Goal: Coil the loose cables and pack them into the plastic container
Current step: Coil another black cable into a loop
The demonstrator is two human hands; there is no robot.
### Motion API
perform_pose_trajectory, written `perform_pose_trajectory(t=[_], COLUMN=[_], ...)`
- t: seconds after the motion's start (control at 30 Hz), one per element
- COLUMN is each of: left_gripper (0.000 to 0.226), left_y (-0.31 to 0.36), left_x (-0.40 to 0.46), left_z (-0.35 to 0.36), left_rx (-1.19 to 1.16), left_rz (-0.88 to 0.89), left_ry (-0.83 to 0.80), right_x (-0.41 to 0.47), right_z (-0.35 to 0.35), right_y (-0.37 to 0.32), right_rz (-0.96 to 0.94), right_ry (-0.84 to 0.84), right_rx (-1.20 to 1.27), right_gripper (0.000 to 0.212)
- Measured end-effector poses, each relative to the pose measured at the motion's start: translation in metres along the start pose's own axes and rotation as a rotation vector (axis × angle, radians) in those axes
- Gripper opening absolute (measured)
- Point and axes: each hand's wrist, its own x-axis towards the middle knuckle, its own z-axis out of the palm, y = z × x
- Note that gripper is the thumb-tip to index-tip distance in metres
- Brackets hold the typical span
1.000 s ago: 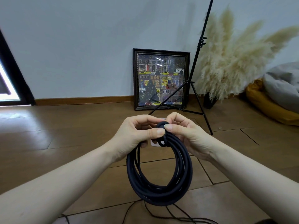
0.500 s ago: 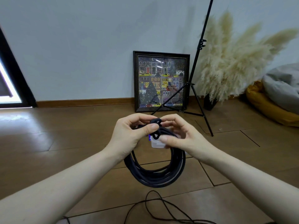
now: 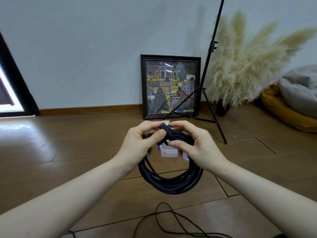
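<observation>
1. Both hands are raised in front of the chest over the wooden floor (image 3: pixel 72 152); the left hand (image 3: pixel 139 143) grips the top of a coiled black cable (image 3: pixel 171 183) with curled fingers, its thumb pressed on the bundle.
2. Opposite it, the right hand (image 3: pixel 197 145) pinches the cable's plug end (image 3: pixel 165 126) between fingertips and thumb, where that end is wrapped across the top of the coil.
3. Below the hands the coil hangs in a round loop, clear of the floor.
4. Nearer the camera, a thin loose black cable (image 3: pixel 171 219) lies on the floor in open loops.
5. Beyond the coil, a clear plastic container (image 3: pixel 169 152) sits on the floor, partly hidden by the right hand.
6. Farther back, a framed picture (image 3: pixel 170 87) leans on the wall, with a black tripod stand (image 3: pixel 208 79) just in front.
7. To the right stand pampas grass (image 3: pixel 248 66) in a dark vase and a yellow cushion (image 3: pixel 283 112).
</observation>
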Motion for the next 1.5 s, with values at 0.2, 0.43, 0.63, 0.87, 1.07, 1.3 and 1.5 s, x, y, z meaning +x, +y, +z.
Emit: perform_pose_trajectory(t=[0.2, 0.43, 0.63, 0.87, 1.07, 1.3, 1.5], left_gripper=[0.046, 0.064, 0.056, 0.046, 0.049, 0.054, 0.057], left_y=[-0.004, -0.009, -0.017, -0.027, -0.036, -0.049, -0.077], left_x=[0.000, 0.003, 0.004, 0.002, 0.003, 0.004, 0.008], left_z=[0.002, -0.001, -0.013, -0.019, -0.021, -0.021, -0.021], left_rx=[0.006, -0.006, -0.049, -0.194, -0.205, -0.220, -0.075], left_rz=[-0.037, -0.147, -0.358, -0.337, -0.325, -0.322, -0.324], left_ry=[-0.009, -0.004, -0.168, -0.249, -0.066, 0.123, 0.127], right_x=[-0.001, 0.001, 0.007, 0.011, 0.002, 0.000, 0.012], right_z=[0.001, -0.005, -0.015, -0.027, -0.025, -0.006, 0.012], right_y=[0.000, 0.005, 0.018, 0.031, 0.036, 0.046, 0.069], right_rz=[0.068, 0.211, 0.395, 0.516, 0.720, 0.693, 0.767], right_ry=[0.033, 0.065, 0.289, 0.322, 0.102, 0.181, 0.277], right_rx=[0.050, 0.296, 0.549, 0.666, 0.678, 0.577, 0.425], right_gripper=[0.035, 0.044, 0.040, 0.061, 0.059, 0.054, 0.046])
